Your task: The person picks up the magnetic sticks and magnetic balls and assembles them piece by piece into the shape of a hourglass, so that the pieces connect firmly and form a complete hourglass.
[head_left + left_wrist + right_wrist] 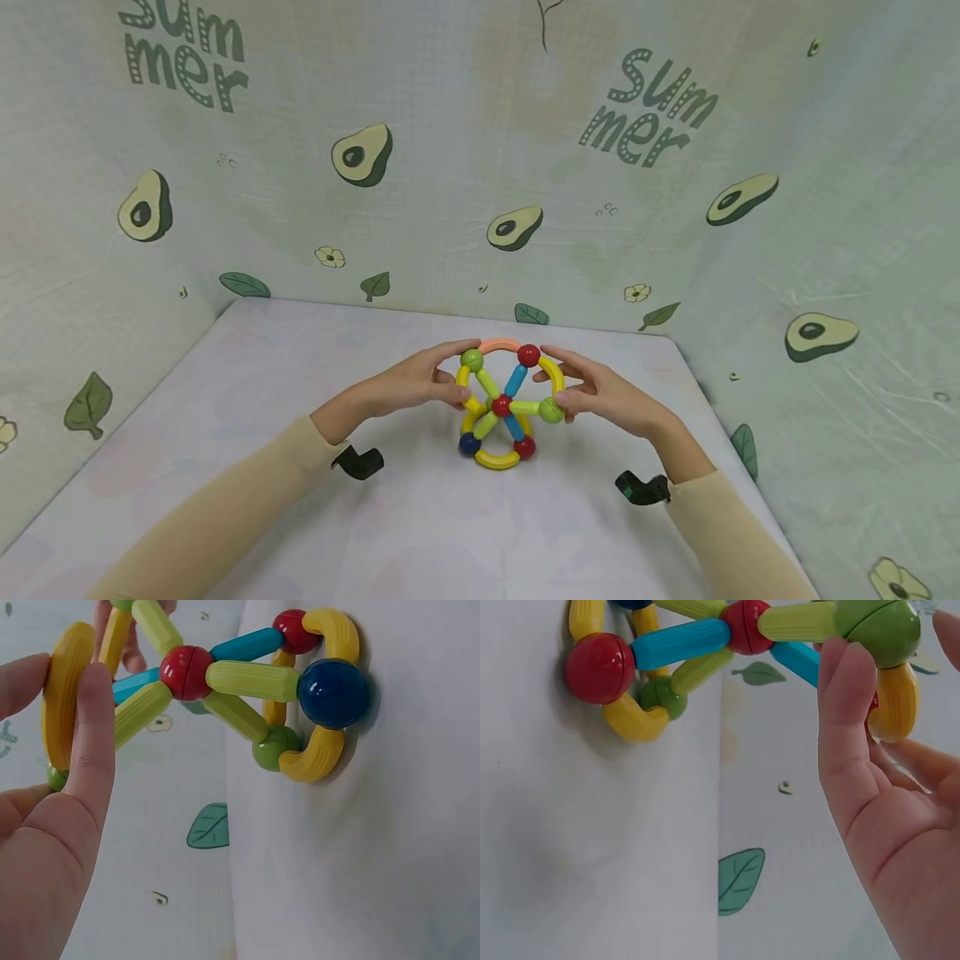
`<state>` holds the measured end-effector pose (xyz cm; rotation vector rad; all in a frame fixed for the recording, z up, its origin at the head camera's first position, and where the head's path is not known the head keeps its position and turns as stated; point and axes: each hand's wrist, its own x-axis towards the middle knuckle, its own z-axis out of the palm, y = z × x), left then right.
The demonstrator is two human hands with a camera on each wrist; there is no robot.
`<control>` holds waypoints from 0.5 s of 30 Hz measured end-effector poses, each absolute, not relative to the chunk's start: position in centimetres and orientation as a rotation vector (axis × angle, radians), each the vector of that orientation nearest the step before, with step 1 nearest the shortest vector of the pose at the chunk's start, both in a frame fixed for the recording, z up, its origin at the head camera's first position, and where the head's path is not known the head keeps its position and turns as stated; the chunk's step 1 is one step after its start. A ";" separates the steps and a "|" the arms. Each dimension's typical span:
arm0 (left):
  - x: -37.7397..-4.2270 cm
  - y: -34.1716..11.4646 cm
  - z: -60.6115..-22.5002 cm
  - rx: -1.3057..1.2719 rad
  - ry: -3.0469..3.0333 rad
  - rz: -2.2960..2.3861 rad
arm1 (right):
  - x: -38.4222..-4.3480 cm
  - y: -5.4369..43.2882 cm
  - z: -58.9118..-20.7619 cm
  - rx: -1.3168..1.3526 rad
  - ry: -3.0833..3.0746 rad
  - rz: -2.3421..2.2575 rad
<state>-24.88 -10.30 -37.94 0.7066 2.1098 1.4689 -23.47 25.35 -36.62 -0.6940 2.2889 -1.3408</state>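
A ball-and-rod building toy (502, 406) stands on its base ring at the middle of the table. Its central red ball (187, 673) joins straight green and blue rods. Below, yellow curved rods link a dark blue ball (334, 694), red balls and a green ball. Around the top run a pink curved rod (498, 344) and yellow ones. My left hand (408, 385) pinches the left yellow curved rod (66, 697) between thumb and fingers. On the other side, my right hand (611, 398) holds the upper ring, thumb against a green ball (881, 630) and fingers behind the yellow curved rod (896, 705).
The toy's base rests on a pale table (450, 533). Behind and beside it hangs a cloth (435, 250) printed with avocados and leaves. Black wrist devices (360, 463) are on both forearms, below the hands.
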 end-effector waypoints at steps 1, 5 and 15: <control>-24.8 -10.3 -37.9 0.704 2.105 1.473 | -23.2 25.5 -36.7 -0.696 2.265 -1.354; -24.6 -10.3 -38.0 0.685 2.111 1.474 | -22.6 25.6 -37.2 -0.704 2.195 -1.401; -23.6 -9.5 -38.1 0.616 2.191 1.525 | -21.9 24.7 -37.5 -0.674 2.236 -1.478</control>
